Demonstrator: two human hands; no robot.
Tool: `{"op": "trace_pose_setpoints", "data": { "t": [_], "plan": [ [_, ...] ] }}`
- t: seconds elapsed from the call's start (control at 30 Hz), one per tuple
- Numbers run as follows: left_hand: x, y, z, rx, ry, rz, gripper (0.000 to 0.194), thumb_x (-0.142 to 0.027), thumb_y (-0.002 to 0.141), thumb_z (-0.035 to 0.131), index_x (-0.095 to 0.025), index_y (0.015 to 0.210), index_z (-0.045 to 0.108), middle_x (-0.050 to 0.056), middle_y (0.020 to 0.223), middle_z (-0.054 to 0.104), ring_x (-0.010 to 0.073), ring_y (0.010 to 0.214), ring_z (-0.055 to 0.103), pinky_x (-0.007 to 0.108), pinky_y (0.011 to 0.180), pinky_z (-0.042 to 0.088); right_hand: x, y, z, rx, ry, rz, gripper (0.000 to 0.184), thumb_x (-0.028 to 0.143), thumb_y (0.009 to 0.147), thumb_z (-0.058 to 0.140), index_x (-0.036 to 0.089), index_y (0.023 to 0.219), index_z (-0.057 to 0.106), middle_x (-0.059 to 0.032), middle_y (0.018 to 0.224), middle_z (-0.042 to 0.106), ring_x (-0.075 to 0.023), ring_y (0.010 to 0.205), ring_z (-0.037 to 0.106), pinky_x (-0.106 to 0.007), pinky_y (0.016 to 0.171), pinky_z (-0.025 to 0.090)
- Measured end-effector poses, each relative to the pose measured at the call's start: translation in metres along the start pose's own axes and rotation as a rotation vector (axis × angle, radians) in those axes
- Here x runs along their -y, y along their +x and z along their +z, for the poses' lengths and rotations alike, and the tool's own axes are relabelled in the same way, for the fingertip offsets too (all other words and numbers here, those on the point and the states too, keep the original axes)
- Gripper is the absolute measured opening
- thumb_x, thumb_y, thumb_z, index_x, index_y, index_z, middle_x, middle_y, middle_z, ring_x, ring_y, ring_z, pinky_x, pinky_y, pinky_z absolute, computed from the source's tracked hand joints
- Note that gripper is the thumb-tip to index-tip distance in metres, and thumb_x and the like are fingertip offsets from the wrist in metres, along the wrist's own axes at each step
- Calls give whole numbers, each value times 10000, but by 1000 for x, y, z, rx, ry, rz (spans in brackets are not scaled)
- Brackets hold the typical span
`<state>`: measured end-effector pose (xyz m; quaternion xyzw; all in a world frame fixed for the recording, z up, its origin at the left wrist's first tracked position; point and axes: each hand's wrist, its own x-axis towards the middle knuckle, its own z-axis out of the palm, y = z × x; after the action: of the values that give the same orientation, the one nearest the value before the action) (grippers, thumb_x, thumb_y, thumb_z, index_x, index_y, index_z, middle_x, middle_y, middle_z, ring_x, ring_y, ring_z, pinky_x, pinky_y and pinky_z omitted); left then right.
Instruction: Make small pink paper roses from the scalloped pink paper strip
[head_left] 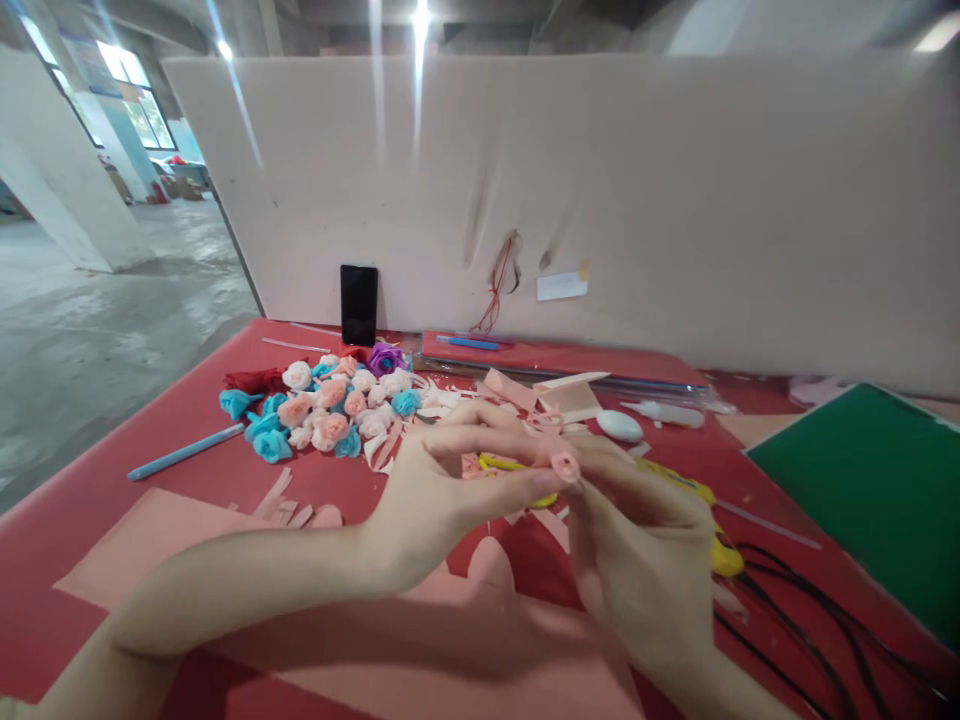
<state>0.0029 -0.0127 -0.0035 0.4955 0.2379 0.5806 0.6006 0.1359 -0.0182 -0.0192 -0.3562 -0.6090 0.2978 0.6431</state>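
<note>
A small pink paper rose [565,466], rolled tight at its centre, is pinched between both hands above the table. My left hand [450,480] reaches in from the left, its thumb and fingertips closed at the rose's side. From the right, my right hand [645,550] grips the same rose with its fingers bent around the underside. Its stem or base is hidden by the fingers. Below the hands lie pink paper sheets [420,650] and a rounded pink petal [492,566]. Behind the left fingers, yellow-handled scissors [504,463] show in part.
A pile of paper roses [330,400] sits at the left back, beside a blue pen [185,452]. A phone [359,304] leans on the white board [570,180]. At right are a yellow glue gun [726,555], black cables [817,600], a white mouse [619,426] and a green board [862,490].
</note>
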Motion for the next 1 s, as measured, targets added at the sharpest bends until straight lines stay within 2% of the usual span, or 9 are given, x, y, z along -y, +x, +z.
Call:
{"op": "trace_pose_setpoints", "data": {
  "t": [0.07,0.17,0.37,0.53,0.63,0.77,0.83,0.93,1.0],
  "plan": [
    [1,0,0,2,-20,-7,191,-104,630,748,-292,666,762,1,749,591,86,643,532,187,527,479,2,0,1,-8,-7,-12,126,200,744,698,321,736,731,30,696,682,-139,668,628,-254,601,530],
    [2,0,0,6,-36,-26,175,-99,633,752,-271,669,763,-17,730,561,45,592,496,173,569,482,6,0,3,-12,-8,1,112,214,741,701,318,708,728,20,682,678,-153,656,631,-265,577,530],
    [3,1,0,52,-133,-101,117,-162,661,755,-201,554,730,-12,694,502,58,612,495,198,601,485,7,-1,6,-16,123,91,124,217,718,727,338,739,741,22,688,694,-150,641,641,-265,586,547],
    [4,2,0,56,-155,-135,84,-235,646,782,-204,581,739,-29,678,439,46,592,476,198,592,434,5,-2,6,-10,248,157,167,276,714,744,395,831,739,48,718,705,-111,680,651,-204,628,550],
    [3,3,0,76,-160,-169,122,-262,640,788,-193,557,731,-21,689,460,55,604,492,206,596,433,6,-2,6,28,208,145,151,242,721,731,372,796,747,35,747,702,-121,698,645,-214,624,550],
    [3,3,-2,85,-152,-142,58,-215,642,783,-214,600,744,-24,729,465,37,578,481,200,583,441,6,-3,3,45,167,99,99,256,748,707,348,744,746,25,729,682,-127,690,629,-221,615,543],
    [4,5,-5,111,-143,-104,47,-196,651,776,-231,676,756,-21,766,493,40,579,487,210,593,455,6,-3,1,46,161,133,65,291,752,708,346,740,742,22,745,686,-129,705,629,-218,628,541],
    [6,8,-10,158,-169,-81,138,-288,672,769,-251,804,761,3,795,591,91,648,555,246,646,479,7,-2,-1,59,193,236,30,318,729,729,325,700,735,13,748,684,-143,733,633,-234,652,547],
    [8,11,-13,146,-164,-59,154,-326,694,751,-258,832,761,13,802,629,124,734,590,255,702,481,9,0,-1,68,285,298,11,327,701,752,328,703,742,19,706,677,-138,690,632,-236,628,552]
  ]
}}
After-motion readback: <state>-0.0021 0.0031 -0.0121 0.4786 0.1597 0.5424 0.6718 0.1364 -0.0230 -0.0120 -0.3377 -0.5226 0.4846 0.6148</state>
